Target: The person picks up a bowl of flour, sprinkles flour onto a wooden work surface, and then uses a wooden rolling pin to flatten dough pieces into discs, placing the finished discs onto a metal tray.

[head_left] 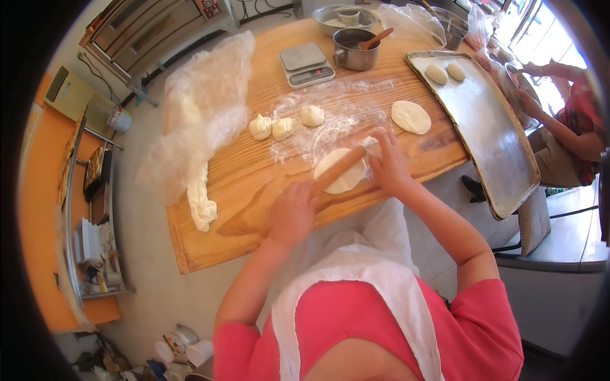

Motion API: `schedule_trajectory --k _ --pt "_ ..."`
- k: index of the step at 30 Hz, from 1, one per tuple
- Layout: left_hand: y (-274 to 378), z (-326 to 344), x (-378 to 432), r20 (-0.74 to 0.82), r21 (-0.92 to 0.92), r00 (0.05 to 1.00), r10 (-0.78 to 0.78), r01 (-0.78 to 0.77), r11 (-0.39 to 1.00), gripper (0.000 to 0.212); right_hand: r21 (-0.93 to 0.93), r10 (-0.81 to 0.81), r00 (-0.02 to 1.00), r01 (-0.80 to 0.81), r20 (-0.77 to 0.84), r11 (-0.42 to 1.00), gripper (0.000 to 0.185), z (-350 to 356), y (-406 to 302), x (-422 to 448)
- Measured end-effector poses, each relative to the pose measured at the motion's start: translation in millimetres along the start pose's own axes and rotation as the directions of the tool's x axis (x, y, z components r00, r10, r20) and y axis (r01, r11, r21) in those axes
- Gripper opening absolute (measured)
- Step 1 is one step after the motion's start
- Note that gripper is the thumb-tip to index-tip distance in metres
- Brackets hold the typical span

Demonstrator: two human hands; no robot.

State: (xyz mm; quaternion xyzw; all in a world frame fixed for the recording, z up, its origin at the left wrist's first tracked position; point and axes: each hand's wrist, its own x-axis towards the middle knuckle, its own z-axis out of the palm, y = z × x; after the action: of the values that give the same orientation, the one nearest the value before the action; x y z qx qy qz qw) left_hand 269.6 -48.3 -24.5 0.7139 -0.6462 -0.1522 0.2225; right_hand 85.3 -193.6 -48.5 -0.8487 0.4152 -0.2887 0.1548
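Note:
My left hand [293,212] is wrapped around the near left end of a wooden rolling pin [340,169], slightly blurred. Beneath the pin lies a flat round of dough [351,177] on the floured wooden table [228,176]. My right hand [390,159] is at the pin's far right end, beside the round's right edge; whether it grips pin or dough cannot be told. Farther up are several dough lumps [312,115]. Another flattened round [411,117] rests to the right. A long dough strip [200,200] at left runs under clear plastic sheeting [209,95].
A digital scale [307,65], a metal pot [356,55] with a wooden-handled utensil and a metal bowl [324,16] stand at the back. A baking tray [486,128] holding two dough pieces overhangs the table's right edge. Another person's hands [529,102] work beyond it.

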Motion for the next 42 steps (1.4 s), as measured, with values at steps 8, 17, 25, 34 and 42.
schedule_trajectory --k 8,17,25,34,42 --pt "-36.0 33.3 76.7 -0.264 0.449 0.948 0.178 -0.042 0.892 0.063 -0.263 -0.024 0.979 0.079 0.205 0.962 0.054 39.9 -0.1 74.4" --pt "-6.4 26.3 29.5 -0.105 0.352 0.992 0.075 -0.034 0.935 0.068 -0.218 -0.32 0.93 0.355 0.178 0.909 0.064 16.6 4.7 20.8" --pt "-2.0 12.6 -7.5 -0.009 0.163 0.95 0.313 -0.307 0.938 0.039 -0.033 -0.363 0.919 0.373 0.156 0.927 0.046 -14.2 -6.6 -42.9" --pt "-14.4 28.6 107.4 -0.174 0.046 0.98 0.1 -0.094 0.995 0.041 -0.023 -0.399 0.85 0.432 0.343 0.902 0.038 -33.1 18.3 -42.6" --pt "-45.3 26.5 111.4 0.022 -0.307 0.962 -0.273 0.266 0.914 0.028 -0.229 -0.273 0.934 0.325 0.23 0.918 0.059 -9.2 4.6 -19.5"
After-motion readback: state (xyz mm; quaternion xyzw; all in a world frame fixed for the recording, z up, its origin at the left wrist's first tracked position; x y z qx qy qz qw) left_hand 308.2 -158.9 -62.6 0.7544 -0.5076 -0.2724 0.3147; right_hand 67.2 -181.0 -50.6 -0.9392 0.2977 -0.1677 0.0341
